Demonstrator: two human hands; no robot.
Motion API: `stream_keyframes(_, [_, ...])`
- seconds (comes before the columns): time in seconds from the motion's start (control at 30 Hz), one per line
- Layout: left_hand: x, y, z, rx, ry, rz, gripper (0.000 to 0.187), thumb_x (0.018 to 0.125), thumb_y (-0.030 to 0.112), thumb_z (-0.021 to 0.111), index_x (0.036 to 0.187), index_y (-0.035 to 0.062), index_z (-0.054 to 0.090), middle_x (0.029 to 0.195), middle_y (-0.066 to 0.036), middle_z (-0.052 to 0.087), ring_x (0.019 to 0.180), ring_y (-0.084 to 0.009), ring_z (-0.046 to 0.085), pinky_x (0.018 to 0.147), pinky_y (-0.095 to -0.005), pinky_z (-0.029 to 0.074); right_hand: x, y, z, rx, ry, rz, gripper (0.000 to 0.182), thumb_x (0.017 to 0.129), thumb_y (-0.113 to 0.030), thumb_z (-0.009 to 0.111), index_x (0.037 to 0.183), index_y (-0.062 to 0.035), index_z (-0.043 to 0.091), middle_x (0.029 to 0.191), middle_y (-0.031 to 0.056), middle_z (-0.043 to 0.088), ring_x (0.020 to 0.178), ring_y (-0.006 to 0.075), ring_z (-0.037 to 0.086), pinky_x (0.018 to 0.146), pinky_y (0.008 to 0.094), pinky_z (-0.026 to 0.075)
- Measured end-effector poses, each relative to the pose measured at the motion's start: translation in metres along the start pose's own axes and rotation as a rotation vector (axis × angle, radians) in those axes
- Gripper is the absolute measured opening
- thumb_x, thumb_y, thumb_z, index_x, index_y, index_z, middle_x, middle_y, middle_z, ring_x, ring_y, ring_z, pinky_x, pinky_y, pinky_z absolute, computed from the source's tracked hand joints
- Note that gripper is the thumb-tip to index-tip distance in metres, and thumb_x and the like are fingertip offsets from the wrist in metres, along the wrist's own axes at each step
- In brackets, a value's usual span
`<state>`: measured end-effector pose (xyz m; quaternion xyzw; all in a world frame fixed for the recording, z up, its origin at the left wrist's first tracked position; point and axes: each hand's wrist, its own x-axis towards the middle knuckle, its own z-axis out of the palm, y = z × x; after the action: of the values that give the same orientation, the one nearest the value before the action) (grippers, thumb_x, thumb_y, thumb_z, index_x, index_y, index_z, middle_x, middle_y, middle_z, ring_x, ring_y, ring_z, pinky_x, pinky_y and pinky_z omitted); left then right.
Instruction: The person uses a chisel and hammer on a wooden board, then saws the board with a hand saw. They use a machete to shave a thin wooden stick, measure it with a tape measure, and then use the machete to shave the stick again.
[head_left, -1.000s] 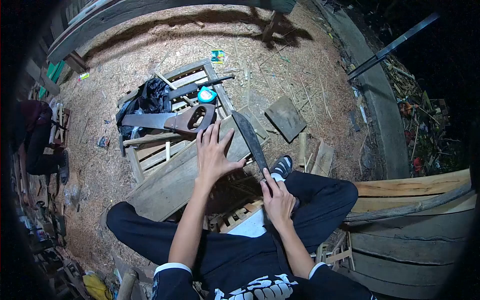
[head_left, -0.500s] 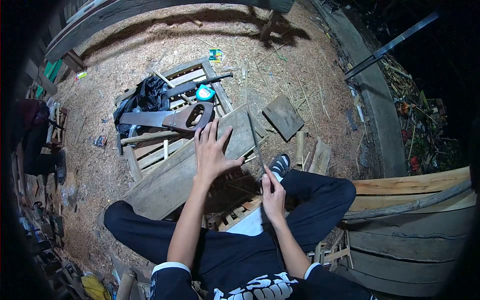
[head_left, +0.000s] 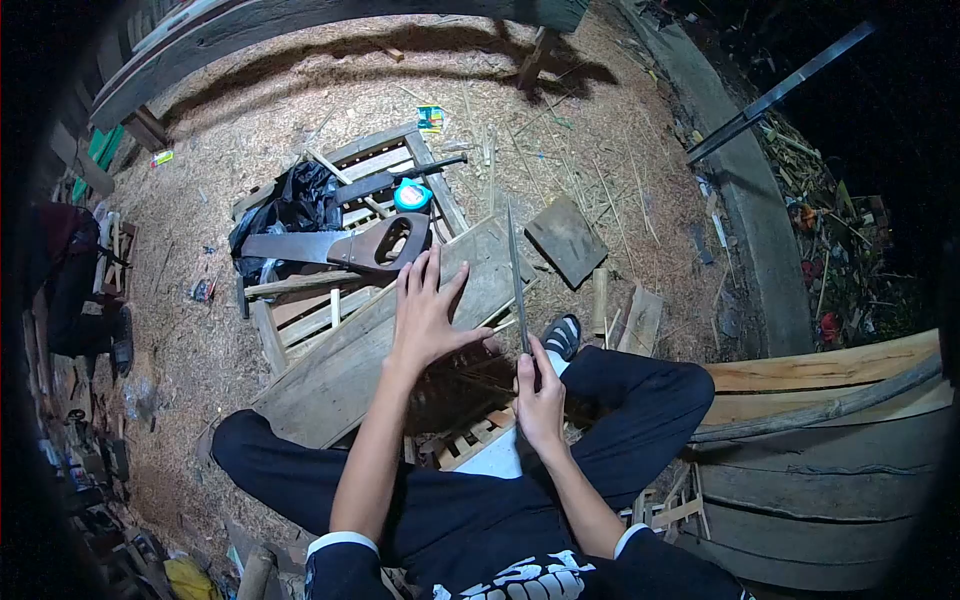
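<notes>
The person sits cross-legged on a sawdust-strewn floor (head_left: 250,130) in a wood yard. The right hand (head_left: 540,392) is closed around the handle of a machete (head_left: 517,280), seen edge-on; its long blade runs away from the body, tip pointing far. Just left, the left hand (head_left: 427,310) lies open, fingers spread flat on a plank (head_left: 340,365). Beyond, a handsaw (head_left: 335,247) rests on a slatted pallet (head_left: 300,305).

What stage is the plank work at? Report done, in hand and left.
Done: no cut shows in the plank; chips cover the ground. In hand: the left hand presses flat on the plank, and the right hand holds the machete edge-on above it. Left: the handsaw and tape measure lie unused.
</notes>
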<state>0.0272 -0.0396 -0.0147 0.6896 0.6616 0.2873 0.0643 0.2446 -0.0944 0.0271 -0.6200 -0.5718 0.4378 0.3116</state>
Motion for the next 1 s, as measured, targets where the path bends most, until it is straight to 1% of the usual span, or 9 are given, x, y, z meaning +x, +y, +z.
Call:
stream_keyframes(0.1, [-0.002,-0.012,-0.001,-0.042,-0.031,0.055,0.099,0.069,0.068,0.083,0.152,0.0205,0.059,0.168,-0.026,0.032,0.153,-0.0438,0.032,0.126,-0.0558,0.021,-0.005,-0.019,0.005,0.129,-0.051,0.31,0.062,0.113,-0.043,0.051,0.151,0.0059,0.051,0.142,0.0279,0.065,0.136,0.0347,0.061,0.113,0.0409,0.046])
stream_keyframes(0.2, [-0.003,-0.014,0.003,-0.009,0.007,0.078,0.097,0.073,0.072,0.079,0.152,0.0208,0.06,0.169,-0.025,0.033,0.152,-0.0421,0.034,0.125,-0.0534,0.022,-0.007,-0.023,0.014,0.165,-0.012,0.346,0.061,0.113,-0.041,0.05,0.151,0.0062,0.052,0.142,0.0293,0.063,0.136,0.0374,0.061,0.112,0.0421,0.046])
stream_keyframes(0.23, [-0.002,-0.013,0.002,-0.011,0.005,0.091,0.097,0.073,0.072,0.079,0.152,0.0208,0.06,0.169,-0.025,0.033,0.152,-0.0421,0.034,0.125,-0.0534,0.022,-0.005,-0.015,0.018,0.172,-0.001,0.346,0.061,0.113,-0.041,0.05,0.151,0.0062,0.052,0.142,0.0293,0.063,0.136,0.0374,0.061,0.112,0.0421,0.046])
stream_keyframes(0.3, [-0.003,-0.01,0.0,0.019,0.011,0.068,0.095,0.074,0.074,0.077,0.151,0.0209,0.061,0.169,-0.025,0.034,0.152,-0.0408,0.035,0.124,-0.0525,0.023,-0.003,0.002,0.026,0.065,0.083,0.069,0.058,0.113,-0.039,0.05,0.15,0.0062,0.053,0.141,0.0302,0.064,0.134,0.039,0.062,0.111,0.0427,0.048])
stream_keyframes(0.5, [-0.003,-0.011,0.001,0.006,0.009,0.058,0.092,0.075,0.073,0.077,0.15,0.0212,0.062,0.168,-0.025,0.035,0.153,-0.0393,0.035,0.124,-0.0513,0.023,-0.006,-0.018,0.031,0.114,0.146,0.044,0.056,0.113,-0.036,0.049,0.148,0.008,0.054,0.144,0.0301,0.062,0.137,0.0405,0.059,0.114,0.0438,0.045])
stream_keyframes(0.63, [0.0,-0.009,-0.002,-0.002,0.022,0.058,0.091,0.076,0.072,0.076,0.15,0.0208,0.062,0.168,-0.024,0.035,0.153,-0.039,0.035,0.124,-0.0513,0.023,0.005,-0.008,0.037,0.029,0.134,0.111,0.054,0.114,-0.035,0.048,0.15,0.005,0.053,0.144,0.0293,0.062,0.137,0.04,0.06,0.113,0.0436,0.046])
stream_keyframes(0.8, [-0.002,-0.009,-0.002,-0.006,0.017,0.053,0.092,0.074,0.069,0.078,0.15,0.0184,0.061,0.166,-0.028,0.036,0.152,-0.0394,0.034,0.123,-0.0516,0.025,-0.004,-0.014,0.035,-0.017,0.126,0.071,0.057,0.113,-0.039,0.047,0.151,0.0037,0.052,0.142,0.0303,0.063,0.134,0.0421,0.061,0.112,0.044,0.046])
stream_keyframes(0.97, [-0.001,-0.006,-0.007,-0.022,-0.026,0.027,0.091,0.074,0.067,0.079,0.15,0.0196,0.062,0.169,-0.026,0.033,0.152,-0.0396,0.035,0.123,-0.0513,0.024,-0.012,-0.029,0.022,-0.274,0.092,0.051,0.053,0.113,-0.039,0.047,0.148,0.0019,0.052,0.123,0.034,0.069,0.118,0.0484,0.067,0.099,0.0485,0.052])
stream_keyframes(1.0, [-0.001,-0.006,-0.007,-0.03,-0.04,0.019,0.092,0.073,0.065,0.08,0.15,0.0196,0.061,0.169,-0.026,0.033,0.152,-0.0396,0.035,0.123,-0.0514,0.025,-0.008,-0.032,0.023,-0.222,0.096,0.025,0.046,0.113,-0.037,0.047,0.137,0.002,0.057,0.109,0.0328,0.07,0.108,0.0513,0.068,0.09,0.0513,0.052])
